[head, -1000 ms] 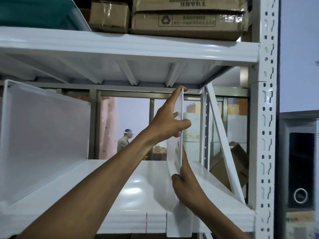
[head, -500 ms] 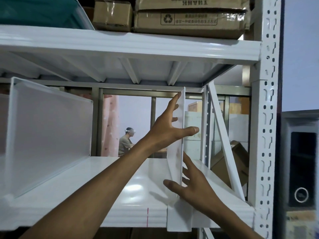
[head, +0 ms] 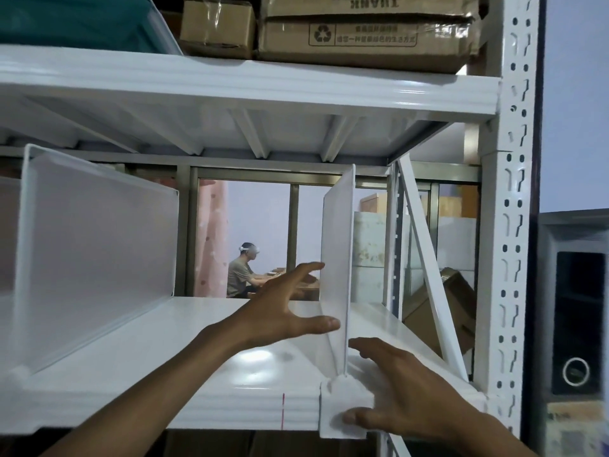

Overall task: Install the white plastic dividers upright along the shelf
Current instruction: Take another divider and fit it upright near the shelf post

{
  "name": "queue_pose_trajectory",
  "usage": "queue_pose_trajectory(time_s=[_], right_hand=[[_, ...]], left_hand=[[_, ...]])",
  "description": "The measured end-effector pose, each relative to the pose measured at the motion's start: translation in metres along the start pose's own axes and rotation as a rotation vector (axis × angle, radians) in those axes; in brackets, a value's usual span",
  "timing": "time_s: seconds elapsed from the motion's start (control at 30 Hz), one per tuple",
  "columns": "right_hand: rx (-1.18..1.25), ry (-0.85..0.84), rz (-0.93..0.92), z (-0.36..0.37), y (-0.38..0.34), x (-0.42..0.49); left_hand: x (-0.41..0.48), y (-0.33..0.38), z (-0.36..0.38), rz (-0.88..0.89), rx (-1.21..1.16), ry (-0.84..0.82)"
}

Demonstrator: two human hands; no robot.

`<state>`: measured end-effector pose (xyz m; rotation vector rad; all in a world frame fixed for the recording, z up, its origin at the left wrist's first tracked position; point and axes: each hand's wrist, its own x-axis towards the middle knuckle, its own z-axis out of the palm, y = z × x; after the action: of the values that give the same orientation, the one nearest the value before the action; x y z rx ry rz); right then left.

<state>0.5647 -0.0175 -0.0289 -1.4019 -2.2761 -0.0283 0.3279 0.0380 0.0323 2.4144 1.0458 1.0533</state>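
- The front clip tab (head: 342,412) of the right-hand divider (head: 336,258) is hooked over the front lip of the shelf (head: 184,344); it is pressed by the thumb of the right hand (head: 403,389), whose fingers are spread flat on the shelf surface just right of the panel. Nothing is enclosed by this hand; it is a pressing contact, not a grasp.
- A thin red mark (head: 283,409) is seen on the shelf lip just left of the tab; whether it is an alignment line cannot be told.
- The left hand (head: 290,311) is held open with fingers splayed, its thumb tip at or just beside the panel's left face; actual contact cannot be confirmed. The divider is not gripped.
- The divider is stood upright near the right end of the shelf, apparently self-supporting, so the step is judged to be seating and checking.
- To finish well, the tab should be pushed fully home against the lip while the panel is steadied squarely, and the hands drawn away slowly so a lean is noticed.
- An already installed divider (head: 99,258) is seen well apart to the left; its upright stance can be used as reference.
- Beyond the open shelf back, a seated person (head: 244,275) is visible in another room.
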Motion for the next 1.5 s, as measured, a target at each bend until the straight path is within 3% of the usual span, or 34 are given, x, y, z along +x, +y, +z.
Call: queue_pose_trajectory(time_s=[0.4,0.63,0.93,1.5], right_hand=[[-0.263,-0.024,-0.084,0.017,-0.007,-0.017],[-0.39,0.213,-0.217,0.031,-0.004,-0.017],[-0.504,0.224,-0.2,0.04,0.004,-0.014],[-0.481,0.258,-0.226,0.046,0.009,-0.005]], left_hand=[[-0.031,-0.018,0.017,-0.057,0.321,-0.273],[-0.06,-0.027,0.015,-0.026,0.47,-0.441],[-0.089,-0.054,-0.002,0.071,0.754,-0.379],[-0.085,-0.062,0.005,0.039,0.814,-0.435]])
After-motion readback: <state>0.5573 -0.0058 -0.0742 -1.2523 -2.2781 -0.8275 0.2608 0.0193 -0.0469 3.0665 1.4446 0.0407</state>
